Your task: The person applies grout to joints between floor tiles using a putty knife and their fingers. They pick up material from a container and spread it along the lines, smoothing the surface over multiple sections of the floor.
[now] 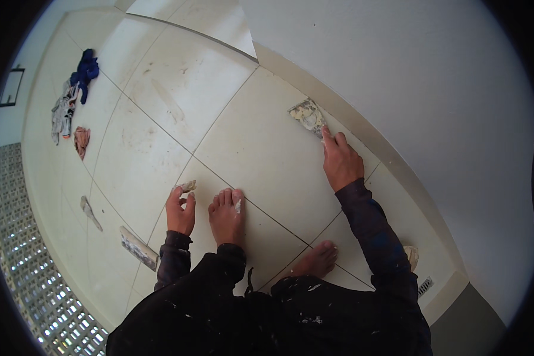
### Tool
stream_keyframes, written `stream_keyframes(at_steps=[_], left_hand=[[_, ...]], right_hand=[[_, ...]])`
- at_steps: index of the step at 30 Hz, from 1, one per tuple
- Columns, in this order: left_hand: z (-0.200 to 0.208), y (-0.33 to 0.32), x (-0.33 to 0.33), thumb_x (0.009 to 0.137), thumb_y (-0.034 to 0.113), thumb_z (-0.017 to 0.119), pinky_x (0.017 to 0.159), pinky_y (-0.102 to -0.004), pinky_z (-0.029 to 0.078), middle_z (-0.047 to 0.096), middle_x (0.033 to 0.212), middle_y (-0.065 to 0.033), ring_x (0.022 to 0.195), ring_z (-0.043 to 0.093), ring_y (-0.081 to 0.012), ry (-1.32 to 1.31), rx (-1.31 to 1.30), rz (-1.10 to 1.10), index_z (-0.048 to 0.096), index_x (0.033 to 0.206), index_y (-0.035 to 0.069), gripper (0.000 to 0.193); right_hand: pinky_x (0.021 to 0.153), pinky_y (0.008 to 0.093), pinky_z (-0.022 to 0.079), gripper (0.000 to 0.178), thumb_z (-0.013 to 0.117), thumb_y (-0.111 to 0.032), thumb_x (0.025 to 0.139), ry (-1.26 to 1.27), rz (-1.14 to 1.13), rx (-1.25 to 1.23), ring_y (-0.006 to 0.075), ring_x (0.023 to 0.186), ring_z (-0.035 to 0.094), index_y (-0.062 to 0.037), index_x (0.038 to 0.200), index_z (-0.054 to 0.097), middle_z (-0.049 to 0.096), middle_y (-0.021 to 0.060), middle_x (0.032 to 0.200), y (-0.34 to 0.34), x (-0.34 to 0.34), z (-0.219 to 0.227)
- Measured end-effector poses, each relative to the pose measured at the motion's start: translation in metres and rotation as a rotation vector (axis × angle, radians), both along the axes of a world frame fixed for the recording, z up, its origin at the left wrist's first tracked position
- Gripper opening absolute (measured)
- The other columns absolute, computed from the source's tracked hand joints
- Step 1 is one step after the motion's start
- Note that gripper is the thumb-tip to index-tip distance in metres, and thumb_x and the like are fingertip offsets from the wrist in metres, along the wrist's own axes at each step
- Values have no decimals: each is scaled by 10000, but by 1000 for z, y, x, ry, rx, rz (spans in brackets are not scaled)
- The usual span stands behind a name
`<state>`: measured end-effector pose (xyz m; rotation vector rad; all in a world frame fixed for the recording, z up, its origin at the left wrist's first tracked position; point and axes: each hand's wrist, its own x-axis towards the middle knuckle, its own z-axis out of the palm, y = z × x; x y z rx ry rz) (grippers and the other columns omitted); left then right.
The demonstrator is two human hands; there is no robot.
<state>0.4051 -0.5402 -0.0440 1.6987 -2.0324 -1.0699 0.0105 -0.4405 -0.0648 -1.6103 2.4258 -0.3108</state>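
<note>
My right hand grips a putty knife with a wide blade crusted in dried filler. The blade lies at the foot of the white wall, by the beige skirting. To the left, my left hand is curled with a small, crusted, off-white piece at its fingertips; its exact kind is unclear. That hand hangs just left of my bare left foot, which has a white smear on it. My right foot rests on the tiles nearer to me.
Pale floor tiles carry smudges. A white-smeared flat blade and a narrow spatula lie at left. Beyond them are a pink cloth, grey cloth and blue cloth. The wall bounds the right; perforated blocks line the left.
</note>
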Motion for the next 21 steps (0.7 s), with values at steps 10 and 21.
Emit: stream_keyframes(at_steps=[10,21], left_hand=[[-5,-15,-55,951,84,584,786,-311,535,654,1129,-130,1040,647,-206,92,-8,-130,629,1174,-30,254],[4,1,-227,869,67,623,996,-451,455,598,1238,-169,1172,549,-380,-1,-385,-1053,595,1258,46,390]], right_hand=[[653,445,552,367,546,-200,992,-13,-375,156,322,774,656,-124,1350,575,577,99,984,152,-3,43],[821,470,449,414,600,-130,926,-165,-580,-49,351,933,586,-20,1323,556,621,141,999,285,97,54]])
